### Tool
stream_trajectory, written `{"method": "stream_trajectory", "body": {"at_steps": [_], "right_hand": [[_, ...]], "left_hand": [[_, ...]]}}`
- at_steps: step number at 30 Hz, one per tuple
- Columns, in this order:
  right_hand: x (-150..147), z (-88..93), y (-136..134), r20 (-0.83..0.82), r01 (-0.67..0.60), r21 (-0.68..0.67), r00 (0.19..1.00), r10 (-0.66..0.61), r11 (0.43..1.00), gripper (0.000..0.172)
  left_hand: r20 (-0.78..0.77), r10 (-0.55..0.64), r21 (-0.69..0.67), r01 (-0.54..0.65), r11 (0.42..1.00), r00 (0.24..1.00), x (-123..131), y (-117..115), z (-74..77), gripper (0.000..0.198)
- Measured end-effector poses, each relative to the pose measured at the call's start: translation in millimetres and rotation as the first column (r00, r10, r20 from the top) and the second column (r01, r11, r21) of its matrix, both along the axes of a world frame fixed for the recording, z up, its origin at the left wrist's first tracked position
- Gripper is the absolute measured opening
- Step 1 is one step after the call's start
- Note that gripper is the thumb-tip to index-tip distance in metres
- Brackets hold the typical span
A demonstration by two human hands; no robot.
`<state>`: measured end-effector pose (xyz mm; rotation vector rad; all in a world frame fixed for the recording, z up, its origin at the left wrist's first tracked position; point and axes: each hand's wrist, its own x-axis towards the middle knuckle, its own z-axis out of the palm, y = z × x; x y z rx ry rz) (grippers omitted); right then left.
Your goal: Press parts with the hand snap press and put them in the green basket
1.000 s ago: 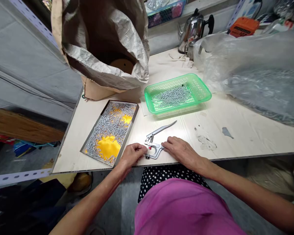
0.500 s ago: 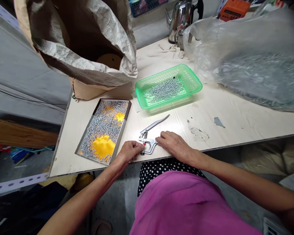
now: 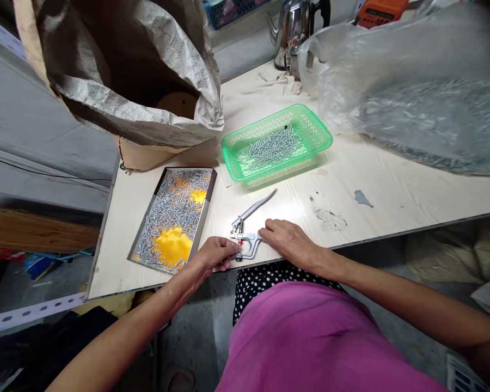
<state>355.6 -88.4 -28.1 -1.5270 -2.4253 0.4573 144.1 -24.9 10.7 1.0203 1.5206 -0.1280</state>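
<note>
Snap fastener pliers (image 3: pixel 251 247) with a spring and a raised upper handle lie on the table near its front edge. My left hand (image 3: pixel 215 253) is at their jaw end, thumb and finger pinched together; anything between the fingertips is too small to make out. My right hand (image 3: pixel 289 239) has its fingers closed on the end of the lower handle. Left of the pliers stands a shallow box (image 3: pixel 201 220) with many small silvery metal pieces on a yellow bottom. Behind them, a green plastic basket (image 3: pixel 240 177) holds similar small pieces.
A large open paper sack (image 3: pixel 142 155) stands at the back left. A clear plastic bag (image 3: pixel 424 114) full of small pieces lies on the right. At the back are a steel kettle (image 3: pixel 288 32) and a cloth (image 3: pixel 280 81). A grey scrap (image 3: pixel 362 198) lies on the table (image 3: pixel 412 190).
The camera view has shifted slightly. Both hands stay at the pliers, with only a very small movement of my left fingers at the jaw.
</note>
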Motion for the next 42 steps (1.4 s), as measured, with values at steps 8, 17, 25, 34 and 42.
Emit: {"method": "stream_trajectory", "body": {"at_steps": [8,17,25,34,42], "right_hand": [[3.9,-12.8,1.0,0.007,-0.058,0.118,0.998,0.058,0.991,0.016],[3.8,-7.2,0.3,0.014,-0.065,0.08,0.998,0.064,0.995,0.011],[28.2,2.7,33.9,0.065,-0.066,0.066,0.996,0.062,0.996,0.097],[31.9,-3.6,49.6,0.093,-0.113,0.073,0.99,0.106,0.991,0.104],[28.3,11.7,46.9,0.177,-0.117,0.071,0.979,0.103,0.991,0.061]], "left_hand": [[-0.082,-0.06,0.054,0.065,0.996,0.995,3.2,-9.6,0.4,0.019],[-0.025,-0.057,0.041,0.058,0.997,0.998,1.1,-17.7,1.2,0.033],[-0.012,-0.011,0.045,0.012,0.999,1.0,0.9,-21.4,2.1,0.032],[-0.002,0.035,0.065,-0.035,0.997,0.999,-0.4,-25.4,2.5,0.041],[-0.009,0.036,0.04,-0.036,0.999,0.999,-0.8,-26.1,0.8,0.037]]}}
